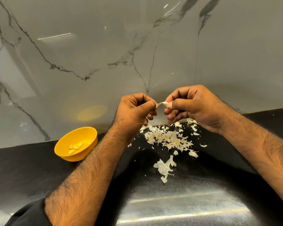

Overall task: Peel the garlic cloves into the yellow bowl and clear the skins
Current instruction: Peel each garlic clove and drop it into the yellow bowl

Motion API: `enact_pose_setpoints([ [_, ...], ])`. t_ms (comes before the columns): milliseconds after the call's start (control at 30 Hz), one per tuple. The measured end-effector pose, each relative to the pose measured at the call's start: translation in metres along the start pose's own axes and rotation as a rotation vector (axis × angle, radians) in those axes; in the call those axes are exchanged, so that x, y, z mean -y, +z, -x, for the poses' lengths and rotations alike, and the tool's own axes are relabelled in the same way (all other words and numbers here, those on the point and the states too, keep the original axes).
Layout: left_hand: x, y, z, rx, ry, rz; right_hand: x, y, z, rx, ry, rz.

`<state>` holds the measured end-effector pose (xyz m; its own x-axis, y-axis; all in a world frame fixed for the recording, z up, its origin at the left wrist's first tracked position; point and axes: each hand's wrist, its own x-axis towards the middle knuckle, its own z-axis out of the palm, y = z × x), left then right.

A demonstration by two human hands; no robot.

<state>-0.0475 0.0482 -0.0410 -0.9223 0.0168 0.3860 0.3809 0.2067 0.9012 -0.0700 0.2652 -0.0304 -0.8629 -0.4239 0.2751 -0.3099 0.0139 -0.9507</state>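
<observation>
Above the black countertop (31, 168), raised in front of the marble-patterned wall (88, 46), a garlic clove (164, 104) sits between the person's two hands. The right hand (191, 105) pinches the clove between its thumb and forefinger, the other fingers curled loosely beneath. The left hand (134, 111) has its fingers curled inward, thumb and forefinger pinching a strip of skin (159, 104) that stretches from the clove's left end. The two hands are close together, joined only by the clove and that strip.

Directly below the hands, against the foot of the wall, a pile of garlic skins (168, 138) lies scattered on the countertop, thickest in the middle and thinning to loose flakes at its edges. A larger papery piece (164, 167) lies apart from the pile, nearer the person, with a few small scraps around it.

Well to the left of the pile, the yellow bowl (76, 143) stands upright on the countertop, close to the wall and just beside the left forearm (91, 168). Several peeled cloves (75, 147) rest together in its bottom. A soft yellow reflection of the bowl shows on the glossy wall above it.

The right forearm (260, 152) crosses the countertop from the lower right. A dark sleeve (28, 216) shows at the bottom left edge. The countertop near the person carries bright streaks of reflected light. No brand, label or readable writing appears on the bowl, the wall or the countertop.
</observation>
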Motion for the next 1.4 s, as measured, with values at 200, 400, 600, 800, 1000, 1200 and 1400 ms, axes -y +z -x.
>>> enact_pose_setpoints([
  [200,0.002,-0.001,0.0,-0.036,0.111,-0.126,-0.002,-0.003,-0.001,-0.038,-0.005,-0.018],
  [400,-0.002,0.004,0.004,-0.034,0.347,-0.402,-0.003,-0.002,-0.002,-0.039,0.023,-0.042],
  [600,-0.004,0.006,0.006,-0.061,0.367,-0.442,-0.005,-0.001,-0.002,-0.093,-0.009,0.031],
  [800,-0.002,0.006,0.003,-0.062,0.329,-0.459,-0.006,0.0,-0.001,-0.051,-0.02,0.017],
  [1000,-0.001,0.009,0.005,-0.002,0.29,-0.409,-0.009,0.001,-0.003,-0.076,-0.002,0.004],
  [1200,-0.001,0.009,0.005,-0.045,0.292,-0.417,-0.009,0.003,-0.003,-0.088,0.015,0.032],
  [1400,-0.001,0.008,0.005,-0.067,0.284,-0.37,-0.008,0.007,-0.003,-0.11,-0.043,0.364],
])
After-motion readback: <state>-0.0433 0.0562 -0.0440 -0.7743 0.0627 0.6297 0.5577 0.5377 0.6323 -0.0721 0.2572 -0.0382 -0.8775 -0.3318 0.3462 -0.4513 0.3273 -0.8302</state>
